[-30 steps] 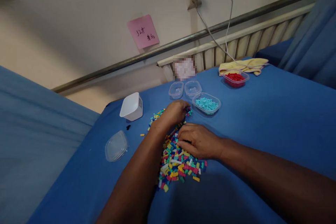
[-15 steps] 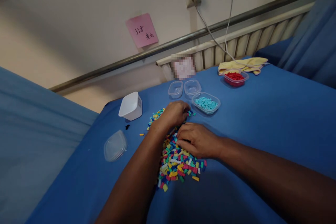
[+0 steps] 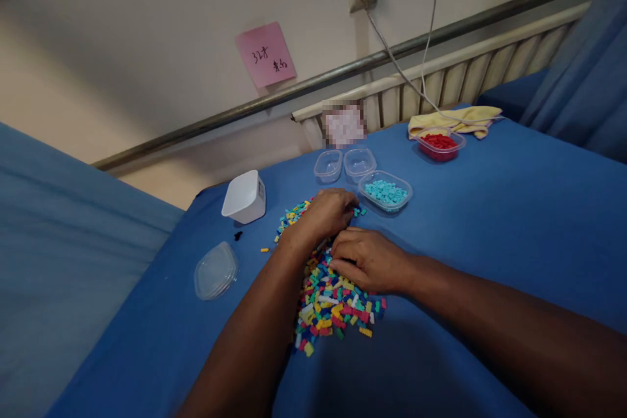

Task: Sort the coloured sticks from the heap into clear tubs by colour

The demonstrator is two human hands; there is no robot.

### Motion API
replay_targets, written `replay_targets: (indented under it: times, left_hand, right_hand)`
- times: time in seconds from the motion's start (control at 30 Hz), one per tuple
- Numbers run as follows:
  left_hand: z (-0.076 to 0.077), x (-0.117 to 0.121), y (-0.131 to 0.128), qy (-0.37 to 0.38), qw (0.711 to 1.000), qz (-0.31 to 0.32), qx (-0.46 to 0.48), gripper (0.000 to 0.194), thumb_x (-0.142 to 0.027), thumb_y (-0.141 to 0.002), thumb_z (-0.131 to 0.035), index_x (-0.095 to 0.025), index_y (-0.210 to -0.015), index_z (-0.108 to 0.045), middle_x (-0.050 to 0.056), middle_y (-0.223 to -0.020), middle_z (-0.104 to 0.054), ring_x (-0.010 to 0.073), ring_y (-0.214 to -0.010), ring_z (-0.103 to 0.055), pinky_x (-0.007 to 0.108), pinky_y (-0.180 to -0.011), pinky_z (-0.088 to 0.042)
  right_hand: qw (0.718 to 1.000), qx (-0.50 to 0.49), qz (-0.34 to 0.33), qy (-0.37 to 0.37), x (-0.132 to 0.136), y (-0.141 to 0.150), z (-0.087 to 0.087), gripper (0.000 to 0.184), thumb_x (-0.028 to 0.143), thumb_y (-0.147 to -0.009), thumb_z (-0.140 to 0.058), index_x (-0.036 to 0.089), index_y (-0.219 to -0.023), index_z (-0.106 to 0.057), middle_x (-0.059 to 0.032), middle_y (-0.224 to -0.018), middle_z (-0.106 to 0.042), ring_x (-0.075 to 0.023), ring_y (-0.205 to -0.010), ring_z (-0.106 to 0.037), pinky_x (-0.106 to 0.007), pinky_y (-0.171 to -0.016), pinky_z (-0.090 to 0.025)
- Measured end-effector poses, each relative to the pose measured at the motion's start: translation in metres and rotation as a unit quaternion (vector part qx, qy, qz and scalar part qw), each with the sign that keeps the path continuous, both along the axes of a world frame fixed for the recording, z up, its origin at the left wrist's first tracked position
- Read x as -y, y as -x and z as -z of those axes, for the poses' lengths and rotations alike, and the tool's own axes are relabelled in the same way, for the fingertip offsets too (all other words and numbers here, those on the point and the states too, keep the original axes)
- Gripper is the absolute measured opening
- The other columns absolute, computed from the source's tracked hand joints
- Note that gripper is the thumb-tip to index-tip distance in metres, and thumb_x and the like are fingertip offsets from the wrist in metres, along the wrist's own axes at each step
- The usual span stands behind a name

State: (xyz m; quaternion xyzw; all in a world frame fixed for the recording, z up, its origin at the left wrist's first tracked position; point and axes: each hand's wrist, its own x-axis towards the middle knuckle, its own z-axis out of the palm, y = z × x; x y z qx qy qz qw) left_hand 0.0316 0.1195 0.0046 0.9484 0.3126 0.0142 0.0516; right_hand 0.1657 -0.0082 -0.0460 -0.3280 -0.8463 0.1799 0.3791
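A loose heap of small building bricks (image 3: 333,307) in many colours is spread on the blue-covered bed. Across its upper part reaches my left hand (image 3: 333,210), fingers curled downward by a few turquoise bricks at the heap's far edge. My right hand (image 3: 367,258) rests at the heap's right side, its fingers bent and drawn together over the bricks. Both hands look closed, but what their fingertips hold, if anything, is hidden. Just beyond the left hand stands a clear tub of light-blue bricks (image 3: 386,192).
Two clear tubs (image 3: 328,166) stand behind the heap. A tub of red bricks (image 3: 439,145) sits before a yellow cloth (image 3: 453,121) at the back right. Left are a white box (image 3: 245,199), stacked clear lids (image 3: 215,272) and a small black object (image 3: 238,236).
My left hand has shifted very slightly, its fingers still curled at the heap's far edge. My right hand stays almost in place among the bricks.
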Motion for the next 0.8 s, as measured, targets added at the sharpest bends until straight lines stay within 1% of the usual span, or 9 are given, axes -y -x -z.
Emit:
replay_targets:
  times: [0.2,0.3,0.37,0.43,0.5,0.6,0.8]
  left_hand:
    - [-0.0015,0.0019,0.0003,0.032,0.999,-0.004,0.013,0.029,-0.014,-0.091,-0.071,-0.02,-0.118,-0.082,0.006,-0.114,-0.08,0.0255,-0.106,-0.073,0.035,-0.096,-0.054]
    - [-0.0034,0.0029,-0.0006,0.04,0.999,0.003,0.011,0.025,-0.022,-0.093,-0.075,-0.02,-0.118,-0.082,0.007,-0.114,-0.08,0.0259,-0.107,-0.073,0.035,-0.097,-0.053]
    - [-0.0037,0.0031,-0.0007,0.044,0.999,0.009,0.01,0.023,-0.026,-0.095,-0.075,-0.02,-0.116,-0.082,0.007,-0.113,-0.081,0.0251,-0.106,-0.074,0.034,-0.097,-0.054]
    - [-0.0032,0.003,-0.0003,0.046,0.999,0.012,0.013,0.02,-0.024,-0.096,-0.073,-0.021,-0.114,-0.082,0.006,-0.113,-0.081,0.0239,-0.105,-0.074,0.033,-0.097,-0.053]
    - [-0.0025,0.0027,0.0004,0.051,0.999,0.009,0.014,0.022,-0.021,-0.095,-0.072,-0.022,-0.114,-0.082,0.005,-0.114,-0.081,0.0234,-0.105,-0.074,0.032,-0.096,-0.054]
    - [-0.0026,0.0031,0.0012,0.055,0.998,0.008,0.005,0.024,-0.02,-0.094,-0.071,-0.023,-0.114,-0.083,0.004,-0.114,-0.082,0.0237,-0.104,-0.075,0.032,-0.093,-0.055]
    - [-0.0047,0.0061,-0.0001,0.028,0.999,0.039,-0.015,0.022,-0.015,-0.093,-0.067,-0.024,-0.105,-0.084,0.005,-0.109,-0.082,0.0229,-0.102,-0.074,0.03,-0.09,-0.054]
  right_hand:
    - [1.0,-0.001,0.002,0.013,0.0011,-0.0003,-0.0009,0.025,0.028,-0.109,-0.059,0.018,-0.092,-0.075,-0.0077,-0.096,-0.074,-0.0211,-0.095,-0.066,-0.036,-0.092,-0.052]
    - [1.0,-0.003,0.003,0.018,0.0011,0.0002,-0.0009,0.024,0.027,-0.109,-0.059,0.018,-0.093,-0.075,-0.0078,-0.097,-0.075,-0.0209,-0.094,-0.067,-0.036,-0.091,-0.052]
    - [1.0,-0.004,0.004,0.017,0.0009,0.0005,-0.0009,0.023,0.027,-0.108,-0.06,0.017,-0.093,-0.075,-0.0082,-0.098,-0.076,-0.0208,-0.094,-0.068,-0.036,-0.091,-0.052]
    - [1.0,-0.005,0.003,0.017,0.0006,0.0007,-0.001,0.022,0.026,-0.107,-0.061,0.017,-0.093,-0.075,-0.0083,-0.097,-0.076,-0.0207,-0.093,-0.068,-0.036,-0.091,-0.052]
    - [1.0,-0.004,0.002,0.017,0.0005,0.0005,-0.0014,0.022,0.026,-0.107,-0.062,0.017,-0.093,-0.075,-0.0079,-0.097,-0.076,-0.0205,-0.094,-0.068,-0.035,-0.091,-0.052]
    - [1.0,-0.004,0.002,0.015,0.0008,0.0001,-0.0023,0.022,0.027,-0.108,-0.061,0.017,-0.093,-0.074,-0.0077,-0.097,-0.075,-0.0206,-0.094,-0.068,-0.035,-0.091,-0.052]
    - [1.0,-0.002,0.0,0.011,0.0006,0.0007,-0.0018,0.024,0.028,-0.109,-0.06,0.018,-0.093,-0.075,-0.0073,-0.096,-0.076,-0.0208,-0.094,-0.067,-0.036,-0.092,-0.052]
